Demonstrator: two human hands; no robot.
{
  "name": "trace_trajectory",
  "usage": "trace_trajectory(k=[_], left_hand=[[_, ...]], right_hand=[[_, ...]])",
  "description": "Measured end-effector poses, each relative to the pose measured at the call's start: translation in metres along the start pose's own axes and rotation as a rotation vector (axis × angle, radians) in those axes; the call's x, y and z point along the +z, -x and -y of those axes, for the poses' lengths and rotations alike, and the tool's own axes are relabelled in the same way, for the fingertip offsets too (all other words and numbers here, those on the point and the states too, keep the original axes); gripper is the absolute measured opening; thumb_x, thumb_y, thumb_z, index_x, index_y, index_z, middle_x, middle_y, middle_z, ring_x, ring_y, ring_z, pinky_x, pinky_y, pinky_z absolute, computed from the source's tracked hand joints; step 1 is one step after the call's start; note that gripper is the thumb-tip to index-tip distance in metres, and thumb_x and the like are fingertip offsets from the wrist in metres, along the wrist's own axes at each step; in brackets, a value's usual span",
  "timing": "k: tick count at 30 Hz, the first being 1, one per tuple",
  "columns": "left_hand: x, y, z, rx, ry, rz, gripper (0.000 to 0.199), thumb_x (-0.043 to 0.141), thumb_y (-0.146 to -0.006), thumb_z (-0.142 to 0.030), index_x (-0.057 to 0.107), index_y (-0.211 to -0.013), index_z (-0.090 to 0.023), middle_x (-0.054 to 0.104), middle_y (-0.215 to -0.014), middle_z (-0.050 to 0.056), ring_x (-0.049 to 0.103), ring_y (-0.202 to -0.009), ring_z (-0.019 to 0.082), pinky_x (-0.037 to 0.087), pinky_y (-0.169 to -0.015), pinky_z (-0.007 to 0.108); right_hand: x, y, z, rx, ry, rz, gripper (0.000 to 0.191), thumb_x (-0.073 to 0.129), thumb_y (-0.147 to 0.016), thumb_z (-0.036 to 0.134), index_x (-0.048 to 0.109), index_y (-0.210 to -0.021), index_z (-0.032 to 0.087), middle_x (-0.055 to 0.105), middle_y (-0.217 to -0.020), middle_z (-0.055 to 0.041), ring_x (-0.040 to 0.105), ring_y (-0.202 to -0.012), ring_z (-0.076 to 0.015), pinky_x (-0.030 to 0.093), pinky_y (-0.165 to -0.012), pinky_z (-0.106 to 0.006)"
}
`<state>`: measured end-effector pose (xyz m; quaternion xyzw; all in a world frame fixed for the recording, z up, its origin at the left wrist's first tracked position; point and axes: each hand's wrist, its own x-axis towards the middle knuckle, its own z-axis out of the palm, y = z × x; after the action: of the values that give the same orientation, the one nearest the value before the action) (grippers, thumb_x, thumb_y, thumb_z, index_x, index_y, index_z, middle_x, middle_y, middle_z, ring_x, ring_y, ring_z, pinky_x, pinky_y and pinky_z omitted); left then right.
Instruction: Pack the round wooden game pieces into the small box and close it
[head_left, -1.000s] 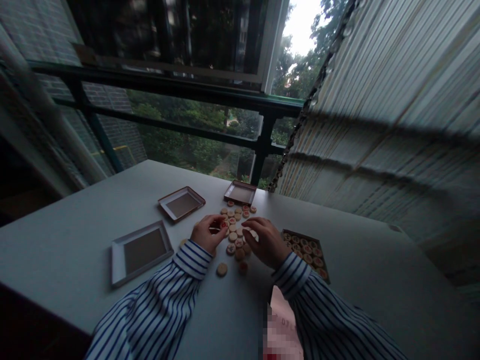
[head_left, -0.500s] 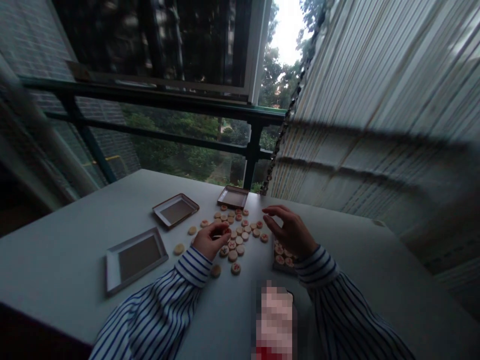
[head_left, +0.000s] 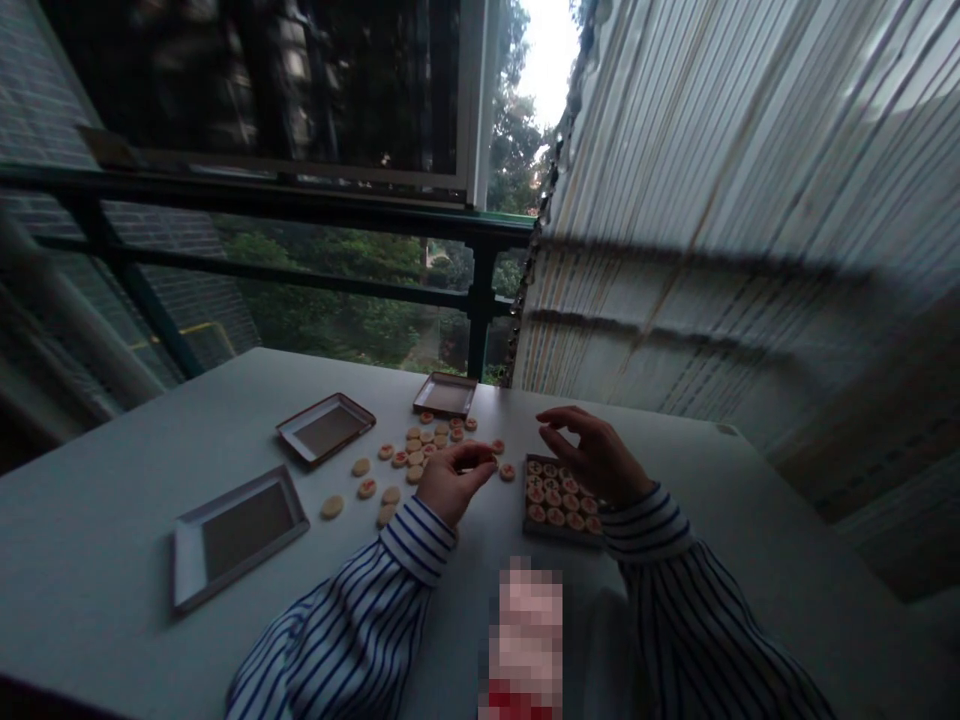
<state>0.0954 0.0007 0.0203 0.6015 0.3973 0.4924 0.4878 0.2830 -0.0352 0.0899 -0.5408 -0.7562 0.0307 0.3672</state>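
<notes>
My left hand [head_left: 456, 482] is closed in a pinch over the right side of a loose spread of round wooden Chinese chess pieces [head_left: 415, 458]. A piece shows partly at its fingertips; the fingers hide the rest. To the right, my right hand [head_left: 600, 458] hovers with curved fingers, thumb and index apart, and nothing visible between them. Beneath it stands a shallow box [head_left: 564, 535] with rows of pieces marked with red and dark characters. My right hand covers the box's right part. Several loose pieces lie face up with red marks, others show plain faces.
Three shallow trays stand on the white table [head_left: 112, 510]: a large one [head_left: 300, 497] at the left, a brown-rimmed one [head_left: 360, 428] behind it, and another [head_left: 472, 392] at the back. A blurred-out object [head_left: 525, 630] lies in front. A curtain [head_left: 675, 180] hangs at the right.
My left hand has moved right, toward the box, with a piece in its fingers. My right hand has shifted slightly right, uncovering more of the box. The view has turned a little right.
</notes>
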Motion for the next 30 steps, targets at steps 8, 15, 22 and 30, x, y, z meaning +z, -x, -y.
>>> trace_trajectory(k=[8,15,22,30], left_hand=[[0.039,-0.008,-0.003,-0.086,0.181,-0.003,0.021,0.067,-0.058,-0.020,0.065,-0.077,-0.013,0.067,-0.072,0.006,0.062,-0.067,0.016,0.050,-0.065,0.029],[0.062,0.005,0.010,-0.113,0.274,-0.076,0.027,0.068,-0.057,-0.021,0.065,-0.083,-0.013,0.068,-0.078,0.006,0.062,-0.074,0.015,0.049,-0.073,0.028],[0.065,0.019,0.014,-0.132,0.222,-0.051,0.023,0.066,-0.061,-0.023,0.062,-0.080,-0.012,0.067,-0.074,0.006,0.062,-0.068,0.015,0.050,-0.064,0.026],[0.066,0.020,0.018,-0.166,0.319,-0.030,0.025,0.065,-0.063,-0.024,0.065,-0.085,-0.012,0.068,-0.083,0.008,0.062,-0.079,0.018,0.050,-0.074,0.030]], right_hand=[[-0.006,0.004,-0.013,0.008,0.019,0.071,0.022,0.048,-0.079,0.026,0.061,-0.094,0.017,0.064,-0.084,-0.0053,0.059,-0.074,-0.0139,0.045,-0.067,-0.026],[-0.008,0.007,-0.024,0.017,0.057,0.204,0.019,0.047,-0.079,0.025,0.062,-0.088,0.017,0.065,-0.078,-0.0034,0.058,-0.068,-0.0125,0.043,-0.062,-0.023],[-0.003,0.006,-0.027,0.046,0.116,0.345,0.022,0.045,-0.080,0.029,0.063,-0.086,0.017,0.066,-0.076,-0.0049,0.059,-0.069,-0.0138,0.042,-0.063,-0.023],[0.003,0.008,-0.029,0.033,0.128,0.463,0.022,0.046,-0.080,0.030,0.063,-0.090,0.019,0.066,-0.077,-0.0042,0.059,-0.071,-0.0140,0.042,-0.064,-0.024]])
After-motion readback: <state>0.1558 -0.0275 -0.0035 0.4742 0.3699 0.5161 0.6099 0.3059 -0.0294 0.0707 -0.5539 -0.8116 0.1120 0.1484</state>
